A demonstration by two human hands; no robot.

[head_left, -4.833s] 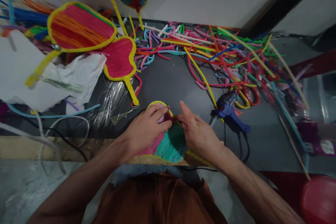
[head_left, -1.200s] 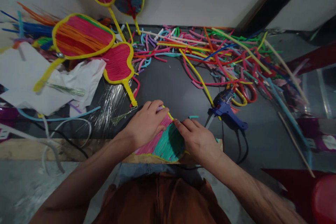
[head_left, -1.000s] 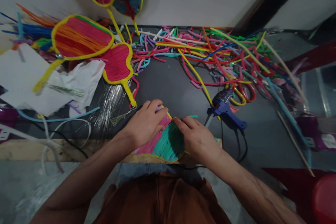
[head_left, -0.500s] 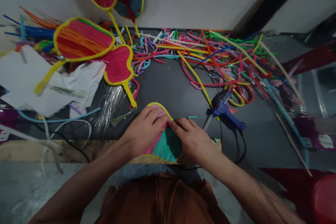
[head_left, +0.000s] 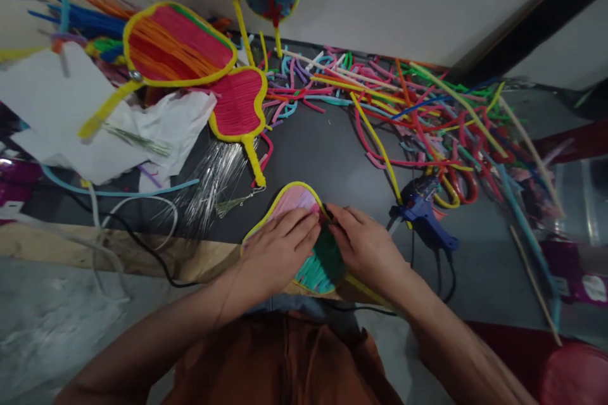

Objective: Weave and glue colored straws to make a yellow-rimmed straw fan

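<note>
- At the near edge of the table (head_left: 304,145): left hand (head_left: 280,247), palm down, fingers nearly together, laid flat across a pink-and-green panel (head_left: 292,199).
- Along the panel's right side: right hand (head_left: 365,240), fingers bent at the yellow rim (head_left: 298,184); whether they pinch it, cannot tell.
- Step in hand, as judged: fixing or shaping the rim. Next move calls for a steady left palm, fine fingertip pressure.
- Beside the right hand: blue glue gun (head_left: 420,209), unheld.
- Farther out: loose coloured stems (head_left: 380,92).
</note>
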